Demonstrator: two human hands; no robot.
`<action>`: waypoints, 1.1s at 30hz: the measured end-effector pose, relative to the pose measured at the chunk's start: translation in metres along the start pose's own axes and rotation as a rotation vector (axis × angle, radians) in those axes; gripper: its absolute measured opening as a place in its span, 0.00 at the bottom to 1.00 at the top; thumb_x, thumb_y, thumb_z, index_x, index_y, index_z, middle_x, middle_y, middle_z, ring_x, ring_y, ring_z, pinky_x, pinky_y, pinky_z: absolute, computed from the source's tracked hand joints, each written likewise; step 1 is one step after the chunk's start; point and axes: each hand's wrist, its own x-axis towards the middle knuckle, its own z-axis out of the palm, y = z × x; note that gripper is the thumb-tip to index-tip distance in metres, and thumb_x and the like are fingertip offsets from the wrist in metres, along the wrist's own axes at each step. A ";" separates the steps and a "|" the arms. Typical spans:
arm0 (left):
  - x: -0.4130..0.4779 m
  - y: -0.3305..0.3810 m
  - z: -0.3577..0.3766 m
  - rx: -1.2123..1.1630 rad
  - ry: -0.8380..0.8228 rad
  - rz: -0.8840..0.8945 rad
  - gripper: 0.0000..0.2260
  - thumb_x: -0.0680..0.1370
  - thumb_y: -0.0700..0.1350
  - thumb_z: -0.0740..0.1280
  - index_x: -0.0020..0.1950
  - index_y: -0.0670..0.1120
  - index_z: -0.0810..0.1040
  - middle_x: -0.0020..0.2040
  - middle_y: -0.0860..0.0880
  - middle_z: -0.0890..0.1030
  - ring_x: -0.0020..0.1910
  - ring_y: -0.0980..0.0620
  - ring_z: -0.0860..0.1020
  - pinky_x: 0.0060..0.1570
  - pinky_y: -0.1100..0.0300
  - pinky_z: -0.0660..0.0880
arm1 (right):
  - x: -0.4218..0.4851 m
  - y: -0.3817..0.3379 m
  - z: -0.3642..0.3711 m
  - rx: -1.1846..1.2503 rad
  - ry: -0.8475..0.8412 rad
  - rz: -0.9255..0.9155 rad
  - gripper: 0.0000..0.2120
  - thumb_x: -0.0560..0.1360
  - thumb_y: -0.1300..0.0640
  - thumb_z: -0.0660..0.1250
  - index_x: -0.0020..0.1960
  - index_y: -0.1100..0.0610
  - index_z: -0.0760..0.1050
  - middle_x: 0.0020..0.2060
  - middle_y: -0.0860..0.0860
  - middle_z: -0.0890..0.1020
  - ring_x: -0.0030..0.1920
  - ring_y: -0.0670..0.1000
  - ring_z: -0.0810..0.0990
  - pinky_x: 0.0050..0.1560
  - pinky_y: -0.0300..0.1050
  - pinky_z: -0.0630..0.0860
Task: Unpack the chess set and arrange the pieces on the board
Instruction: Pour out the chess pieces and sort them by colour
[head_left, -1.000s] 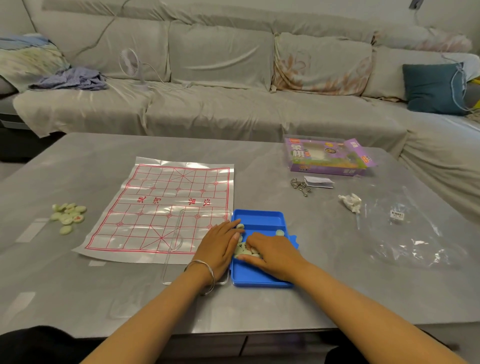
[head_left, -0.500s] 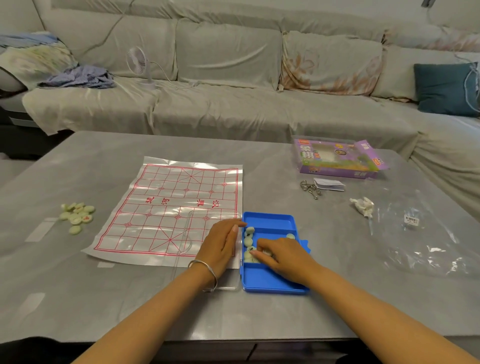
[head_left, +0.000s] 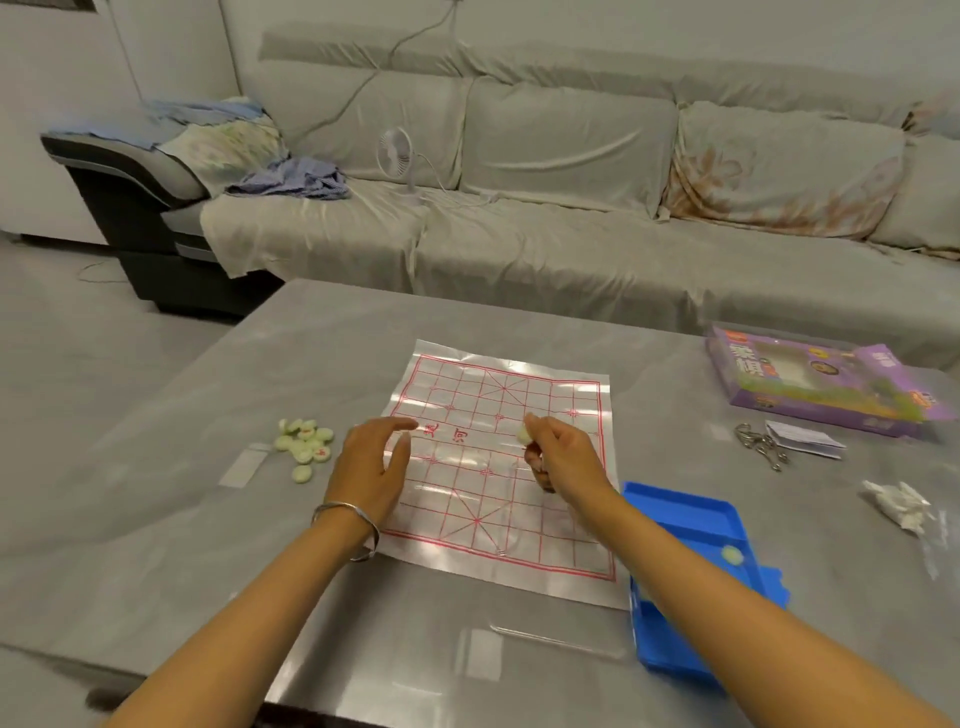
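Blue tray (head_left: 685, 519) at near right of surface (head_left: 208, 519), touching the board's corner; one pale piece (head_left: 732, 554) lies in it. Board (head_left: 467, 519) flat, centre. Right hand (head_left: 563, 457) above the board's right half, fingers curled, pinching a pale piece (head_left: 523, 434); cannot tell if more are in the palm. Left hand (head_left: 371, 467) over the board's left edge, fingers loosely spread, holding nothing. Pile (head_left: 305, 446) of pieces left of the board. Purple box (head_left: 810, 384) far right.

We wore a thin silver bangle (head_left: 353, 508) on our left wrist; our left forearm (head_left: 270, 597) and right forearm (head_left: 727, 587) were bare.
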 end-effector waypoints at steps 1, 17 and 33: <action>0.005 -0.011 -0.013 0.006 0.045 -0.022 0.13 0.80 0.46 0.57 0.63 0.47 0.73 0.63 0.46 0.74 0.64 0.47 0.69 0.61 0.58 0.65 | 0.007 -0.006 0.020 -0.016 -0.030 -0.007 0.16 0.80 0.49 0.56 0.38 0.55 0.71 0.28 0.50 0.70 0.27 0.44 0.66 0.27 0.33 0.65; 0.029 -0.128 -0.079 0.330 -0.169 -0.237 0.21 0.82 0.53 0.45 0.76 0.55 0.47 0.76 0.56 0.53 0.75 0.55 0.45 0.73 0.49 0.39 | 0.121 -0.005 0.240 -0.410 -0.106 -0.219 0.14 0.78 0.49 0.60 0.37 0.54 0.71 0.34 0.49 0.75 0.36 0.49 0.73 0.39 0.44 0.69; 0.035 -0.122 -0.073 0.314 -0.225 -0.175 0.21 0.82 0.51 0.42 0.76 0.54 0.48 0.76 0.57 0.53 0.75 0.57 0.45 0.73 0.51 0.36 | 0.135 0.000 0.231 -0.352 -0.293 -0.231 0.17 0.82 0.56 0.51 0.58 0.57 0.77 0.57 0.53 0.79 0.58 0.50 0.76 0.59 0.41 0.70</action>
